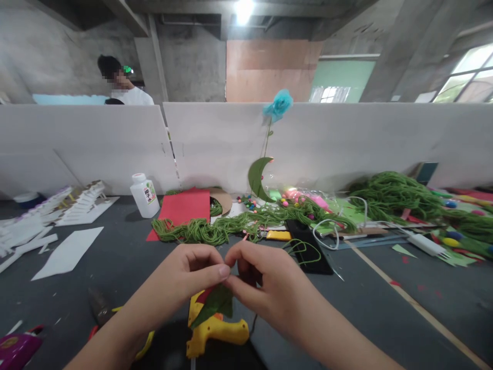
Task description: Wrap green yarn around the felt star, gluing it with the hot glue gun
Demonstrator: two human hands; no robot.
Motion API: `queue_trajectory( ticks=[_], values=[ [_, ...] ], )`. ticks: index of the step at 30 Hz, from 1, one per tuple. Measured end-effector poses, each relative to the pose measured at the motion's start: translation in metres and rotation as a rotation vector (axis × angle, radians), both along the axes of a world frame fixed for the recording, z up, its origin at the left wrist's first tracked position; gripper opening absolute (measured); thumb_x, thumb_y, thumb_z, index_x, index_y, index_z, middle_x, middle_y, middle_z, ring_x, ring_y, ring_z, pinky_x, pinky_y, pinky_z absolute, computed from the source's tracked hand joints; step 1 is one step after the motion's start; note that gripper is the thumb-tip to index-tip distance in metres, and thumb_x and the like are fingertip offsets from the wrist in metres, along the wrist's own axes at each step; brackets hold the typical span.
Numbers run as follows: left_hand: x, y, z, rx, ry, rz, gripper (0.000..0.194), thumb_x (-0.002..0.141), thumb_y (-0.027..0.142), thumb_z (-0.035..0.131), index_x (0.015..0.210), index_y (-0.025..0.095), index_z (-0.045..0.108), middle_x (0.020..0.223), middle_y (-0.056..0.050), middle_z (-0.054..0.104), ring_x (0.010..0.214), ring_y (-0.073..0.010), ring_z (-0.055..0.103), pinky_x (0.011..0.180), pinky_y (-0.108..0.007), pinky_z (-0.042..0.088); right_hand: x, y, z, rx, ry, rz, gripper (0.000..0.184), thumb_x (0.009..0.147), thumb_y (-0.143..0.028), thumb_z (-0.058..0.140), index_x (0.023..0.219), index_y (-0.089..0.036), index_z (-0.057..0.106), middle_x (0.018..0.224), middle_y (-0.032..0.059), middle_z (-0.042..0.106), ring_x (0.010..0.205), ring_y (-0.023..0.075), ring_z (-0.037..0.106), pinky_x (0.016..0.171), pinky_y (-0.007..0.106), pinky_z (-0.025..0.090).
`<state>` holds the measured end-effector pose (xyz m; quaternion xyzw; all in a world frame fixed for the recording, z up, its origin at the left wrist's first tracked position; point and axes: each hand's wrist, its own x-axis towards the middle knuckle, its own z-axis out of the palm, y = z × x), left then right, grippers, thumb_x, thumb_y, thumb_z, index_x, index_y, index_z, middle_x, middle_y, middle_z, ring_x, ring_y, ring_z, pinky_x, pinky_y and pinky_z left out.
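Observation:
My left hand and my right hand meet at their fingertips above the table, both closed in a pinch. Just below the fingertips hangs a dark green, leaf-like felt piece with some red beside it. The exact grip point is hidden by the fingers. Under the hands lies a yellow hot glue gun, partly covered by the felt piece. To the left, my forearm partly hides scissors with yellow and red handles.
Green yarn, red felt, a black phone-like slab and a yellow cutter lie ahead. A white bottle stands left. A felt moon with a blue flower leans on the partition. A person is beyond.

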<state>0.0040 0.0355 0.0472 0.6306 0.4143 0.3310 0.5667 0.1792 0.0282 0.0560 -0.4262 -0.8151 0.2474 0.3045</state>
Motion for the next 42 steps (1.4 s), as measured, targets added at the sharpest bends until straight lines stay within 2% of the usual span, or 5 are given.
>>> queue_trajectory(
  ticks=[5, 13, 23, 35, 42],
  values=[
    [0.001, 0.000, -0.002, -0.012, -0.012, -0.046, 0.018, 0.077, 0.026, 0.055, 0.062, 0.017, 0.056, 0.056, 0.005, 0.047, 0.050, -0.0086, 0.042, 0.050, -0.021, 0.036, 0.003, -0.002, 0.004, -0.033, 0.005, -0.005, 0.012, 0.073, -0.016, 0.059, 0.080, -0.021, 0.050, 0.058, -0.0081, 0.047, 0.050, 0.0059, 0.042, 0.046, 0.017, 0.028],
    [0.001, -0.003, 0.009, 0.361, 0.250, 0.058, 0.016, 0.077, 0.017, 0.049, 0.062, 0.018, 0.054, 0.060, 0.004, 0.050, 0.060, -0.0116, 0.046, 0.059, -0.022, 0.037, 0.008, -0.003, 0.016, -0.053, 0.000, 0.044, 0.008, 0.077, -0.014, 0.055, 0.071, -0.019, 0.055, 0.059, -0.0055, 0.051, 0.052, 0.0065, 0.043, 0.049, 0.017, 0.031],
    [0.000, -0.006, 0.013, 0.409, 0.247, 0.057, 0.015, 0.076, 0.018, 0.048, 0.061, 0.019, 0.050, 0.061, 0.004, 0.046, 0.060, -0.0119, 0.045, 0.058, -0.023, 0.036, 0.013, -0.003, 0.020, 0.103, -0.074, 0.060, 0.011, 0.078, -0.014, 0.057, 0.072, -0.019, 0.064, 0.064, -0.0027, 0.051, 0.059, 0.0091, 0.047, 0.054, 0.021, 0.033],
    [0.001, -0.006, 0.009, 0.345, 0.209, -0.037, 0.015, 0.081, 0.018, 0.047, 0.067, 0.019, 0.051, 0.066, 0.004, 0.047, 0.063, -0.0113, 0.044, 0.062, -0.023, 0.036, 0.016, 0.011, 0.015, -0.499, 0.220, 0.197, 0.008, 0.071, -0.014, 0.055, 0.065, -0.015, 0.061, 0.054, -0.0062, 0.042, 0.049, 0.0055, 0.032, 0.044, 0.019, 0.025],
    [0.003, -0.011, 0.015, 0.356, 0.186, -0.125, 0.015, 0.081, 0.017, 0.046, 0.067, 0.018, 0.051, 0.066, 0.004, 0.047, 0.064, -0.0106, 0.044, 0.062, -0.023, 0.036, 0.025, 0.025, 0.009, -0.769, 0.318, 0.385, 0.004, 0.069, -0.015, 0.063, 0.069, -0.015, 0.067, 0.053, -0.0056, 0.053, 0.050, 0.0054, 0.046, 0.049, 0.018, 0.037]
  ],
)
